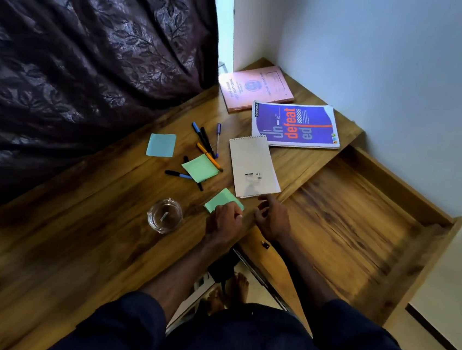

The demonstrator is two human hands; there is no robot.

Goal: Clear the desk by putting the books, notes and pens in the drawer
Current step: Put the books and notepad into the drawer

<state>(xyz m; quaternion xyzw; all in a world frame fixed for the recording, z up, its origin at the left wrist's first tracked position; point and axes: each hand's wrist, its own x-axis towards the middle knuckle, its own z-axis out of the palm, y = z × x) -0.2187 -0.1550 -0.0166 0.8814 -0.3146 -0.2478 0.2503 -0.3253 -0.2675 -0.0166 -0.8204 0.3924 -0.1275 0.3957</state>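
Note:
On the wooden desk (pixel 88 245) lie a pink book (pixel 256 87), a purple notebook (pixel 295 124) and a white spiral notepad (pixel 253 165). Several pens (pixel 207 144) are scattered left of the notepad, one of them partly under a green sticky note (pixel 199 168). A blue sticky note (pixel 161 144) lies further left. My left hand (pixel 225 221) has its fingers bent over the near corner of a second green sticky note (pixel 223 198) and pinches it. Just below the notepad's near edge, my right hand (pixel 272 219) hovers with loosely curled fingers, holding nothing. The drawer (pixel 346 229) at the right stands pulled out.
A glass ashtray (pixel 164 215) stands left of my left hand near the desk's front edge. A dark patterned curtain (pixel 79 59) hangs along the desk's left side. White walls close the corner behind the books and beside the drawer.

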